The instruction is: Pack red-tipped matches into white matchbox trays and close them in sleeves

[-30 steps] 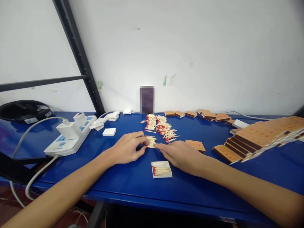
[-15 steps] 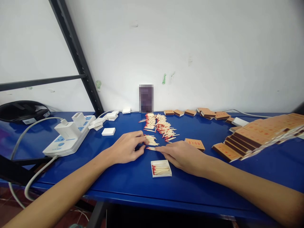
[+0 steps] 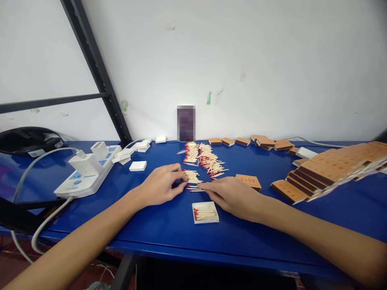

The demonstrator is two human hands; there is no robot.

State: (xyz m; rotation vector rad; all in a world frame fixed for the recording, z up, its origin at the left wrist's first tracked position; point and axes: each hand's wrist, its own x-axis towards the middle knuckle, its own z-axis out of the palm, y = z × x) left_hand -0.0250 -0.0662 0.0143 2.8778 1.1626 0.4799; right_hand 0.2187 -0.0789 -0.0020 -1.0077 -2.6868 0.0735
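Note:
My left hand [image 3: 165, 184] rests at the head end of a small pile of matches [image 3: 192, 176]. Its fingers are curled, with thumb and index fingertip together at the red heads. My right hand [image 3: 234, 197] reaches in from the other side. Its index finger is stretched out, touching the plain ends of a few separated matches [image 3: 193, 188], and its thumb is apart below. Nearer to me lies an open white matchbox tray [image 3: 215, 218] with several matches in it, heads to the left. Just beyond my right hand is an orange matchbox sleeve [image 3: 248, 181].
Two larger heaps of matches [image 3: 208, 159] lie farther back on the blue table [image 3: 157, 233]. White trays [image 3: 138, 166] are scattered at left, beside a power strip [image 3: 90, 177]. Orange matchboxes [image 3: 214, 141] line the wall, and a big stack of them [image 3: 329, 171] stands at right.
The separated matches in front of the small pile have spread, and one more now lies apart, nearer to me. My left thumb and index finger have come closer together. The view has shifted slightly.

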